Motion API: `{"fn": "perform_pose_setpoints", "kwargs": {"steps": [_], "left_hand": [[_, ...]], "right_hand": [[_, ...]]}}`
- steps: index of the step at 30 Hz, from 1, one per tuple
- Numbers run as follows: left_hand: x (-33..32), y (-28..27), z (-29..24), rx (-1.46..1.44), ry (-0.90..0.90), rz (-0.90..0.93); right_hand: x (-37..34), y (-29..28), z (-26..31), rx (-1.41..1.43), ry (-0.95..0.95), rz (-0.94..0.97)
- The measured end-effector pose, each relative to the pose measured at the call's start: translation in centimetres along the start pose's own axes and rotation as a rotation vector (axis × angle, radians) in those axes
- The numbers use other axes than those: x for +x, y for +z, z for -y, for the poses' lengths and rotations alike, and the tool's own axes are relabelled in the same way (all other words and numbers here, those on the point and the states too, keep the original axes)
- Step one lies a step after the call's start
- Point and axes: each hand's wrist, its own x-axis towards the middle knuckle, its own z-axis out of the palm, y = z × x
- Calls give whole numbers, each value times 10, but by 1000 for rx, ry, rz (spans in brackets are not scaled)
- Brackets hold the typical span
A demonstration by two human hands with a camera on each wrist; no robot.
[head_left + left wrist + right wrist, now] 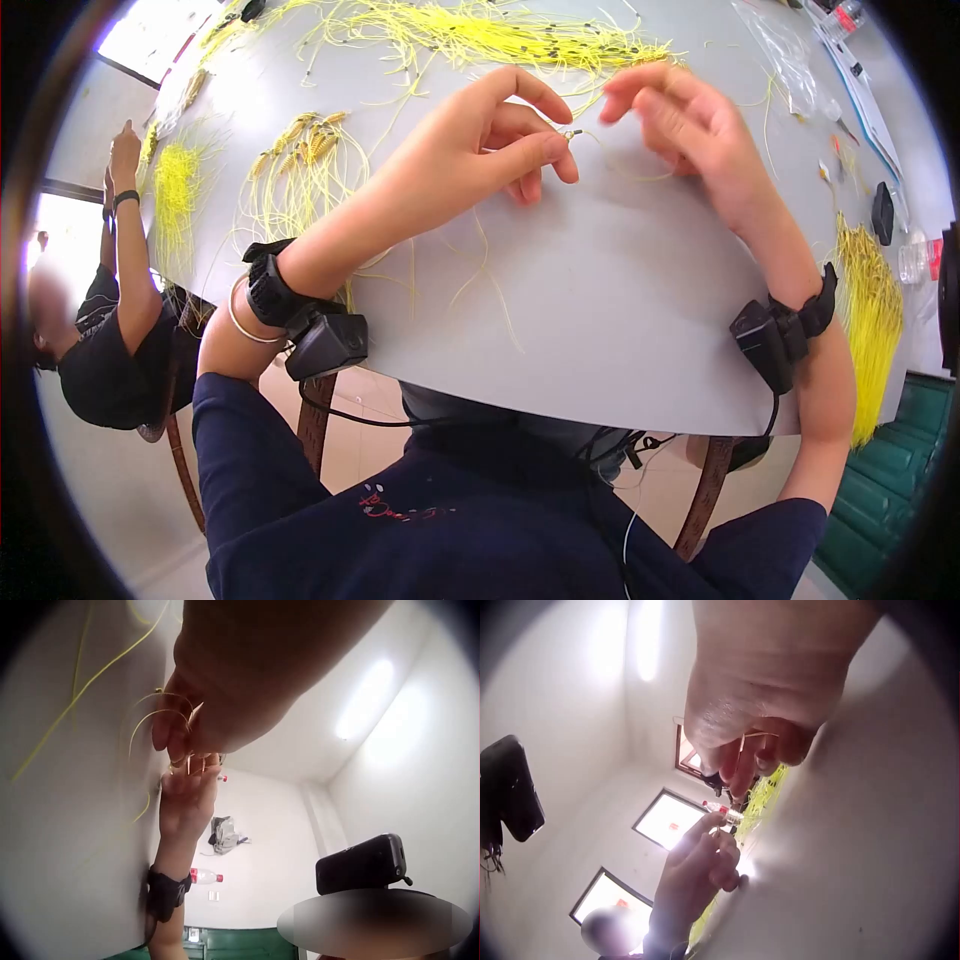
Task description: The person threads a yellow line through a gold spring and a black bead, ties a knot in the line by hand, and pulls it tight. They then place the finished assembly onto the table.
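Note:
My left hand (pixel 510 140) is raised over the middle of the table, pinching a tiny dark-and-metallic piece (pixel 573 133) between thumb and fingers. A thin pale-yellow line (pixel 640 178) curves from near that piece toward the right hand's lower fingers. My right hand (pixel 690 125) is just to the right, slightly blurred, its fingers bent. In the right wrist view the line (pixel 760 734) runs across those curled fingers. Loops of thin line (pixel 161 712) arc beside the left fingers in the left wrist view.
Bundles of yellow line (pixel 480 35) lie along the far side of the grey table (pixel 600 330). Another bunch (pixel 310 145) with tan ends is at left, and a long bundle (pixel 870 310) hangs over the right edge. Another person (pixel 110 340) sits at left. A plastic bag (pixel 785 65) lies far right.

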Motion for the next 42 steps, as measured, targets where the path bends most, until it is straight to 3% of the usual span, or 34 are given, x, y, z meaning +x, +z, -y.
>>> {"fn": "perform_pose_setpoints", "kwargs": {"steps": [2, 5, 8, 14, 20, 32, 42], "left_hand": [[0, 0, 1, -6, 38, -21], [0, -3, 1, 20, 65, 10], [-1, -3, -2, 11, 53, 24], [-1, -3, 0, 3, 63, 13], [-1, -3, -4, 39, 75, -26], [-6, 3, -8, 2, 96, 5], [-3, -11, -6, 73, 126, -56]], "right_hand": [[-1, 8, -7, -99, -184, 161], [-1, 18, -7, -134, -297, 139], [-4, 21, -3, -263, -268, 148], [-7, 24, -4, -100, -117, 189], [-9, 26, -1, -165, -66, 180], [-15, 25, 8, -356, -256, 131], [-10, 11, 1, -274, -182, 120]]}}
